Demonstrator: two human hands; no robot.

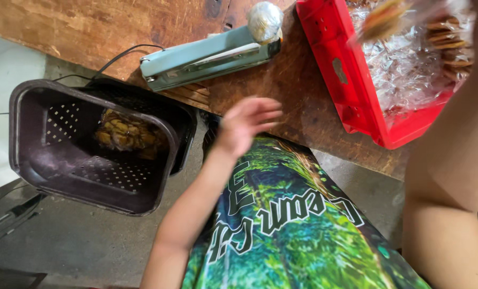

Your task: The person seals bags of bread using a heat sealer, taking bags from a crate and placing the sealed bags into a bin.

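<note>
The left hand hung open in the air just off the near edge of the wooden table, its fingers spread loosely and slightly blurred, holding nothing. To its left, below table level, a dark perforated plastic basket stood on the grey floor, close enough to take anything let go over the table's edge; inside it, against the far wall, lay a clear bag of brown biscuits, well apart from the empty fingers and lower than them. On the table behind the hand a long pale-green heat sealer lay with its black cord running off toward the basket, and a small ball of crumpled plastic film rested on its right end, touching it. The right arm reached up along the right edge of the view toward a red plastic crate set at the table's corner, within easy reach of both arms; the crate held clear wrap and stacks of round biscuits. The right hand itself was cut off at the top of the frame, so I could not tell whether its fingers were wide or closed, though a blurred biscuit-filled bag hovered above the crate near it.
</note>
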